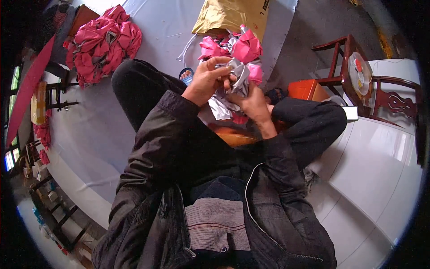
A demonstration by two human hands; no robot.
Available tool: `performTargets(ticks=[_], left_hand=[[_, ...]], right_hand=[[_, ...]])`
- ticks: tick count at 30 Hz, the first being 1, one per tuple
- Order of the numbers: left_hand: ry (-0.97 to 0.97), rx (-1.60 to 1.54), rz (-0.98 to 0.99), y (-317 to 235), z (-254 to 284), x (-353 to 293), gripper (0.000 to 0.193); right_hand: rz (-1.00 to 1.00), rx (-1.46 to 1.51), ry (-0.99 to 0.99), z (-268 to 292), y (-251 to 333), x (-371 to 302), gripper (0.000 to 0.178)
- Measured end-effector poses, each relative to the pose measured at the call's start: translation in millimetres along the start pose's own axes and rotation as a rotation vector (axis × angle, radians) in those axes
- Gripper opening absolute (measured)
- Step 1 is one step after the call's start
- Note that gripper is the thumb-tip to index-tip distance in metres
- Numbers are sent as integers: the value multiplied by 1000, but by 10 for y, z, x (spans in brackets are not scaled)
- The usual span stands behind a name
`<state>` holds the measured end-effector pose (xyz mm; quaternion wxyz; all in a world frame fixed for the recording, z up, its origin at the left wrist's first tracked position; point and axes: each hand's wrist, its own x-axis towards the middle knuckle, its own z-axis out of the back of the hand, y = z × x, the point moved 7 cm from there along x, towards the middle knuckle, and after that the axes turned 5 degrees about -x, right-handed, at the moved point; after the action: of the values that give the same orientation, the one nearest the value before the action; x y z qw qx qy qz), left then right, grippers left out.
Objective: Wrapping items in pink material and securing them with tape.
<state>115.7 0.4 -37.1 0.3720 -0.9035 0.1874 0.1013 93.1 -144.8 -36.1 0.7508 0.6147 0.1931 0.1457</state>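
A pink and silver-grey piece of thin cloth (pixel 241 78) is bunched up between my two hands, above my lap. My left hand (pixel 209 80) pinches its grey part, with thumb and forefinger pressed together near the top. Lower down and to the right, my right hand (pixel 256 106) has its fingers closed round the cloth. Folds hide some of the fingertips. Just beyond the hands lies more crumpled pink cloth (pixel 247 46), and I cannot tell whether it is joined to the held piece. Grey-white folds (pixel 220 107) hang below the left hand.
A large heap of pink cloth (pixel 105 45) lies at the far left on a pale sheet (pixel 161 22). Straight ahead is a yellow-brown bag (pixel 224 18). An orange-red box (pixel 307 91) and dark wooden chairs (pixel 396 101) stand to the right, beside white tiles (pixel 371 152).
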Motion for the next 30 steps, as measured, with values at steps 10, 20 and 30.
performTargets(ticks=[10, 20, 30], left_hand=[[-75, 31, -110, -42, -87, -87, 31], [14, 844, -197, 109, -70, -167, 27], [-202, 1084, -360, 104, -199, -279, 31]], right_hand=[[-356, 765, -270, 341, -528, -105, 34], [-359, 1126, -233, 289, -408, -144, 35], [-261, 1318, -10, 156, -488, -132, 37]])
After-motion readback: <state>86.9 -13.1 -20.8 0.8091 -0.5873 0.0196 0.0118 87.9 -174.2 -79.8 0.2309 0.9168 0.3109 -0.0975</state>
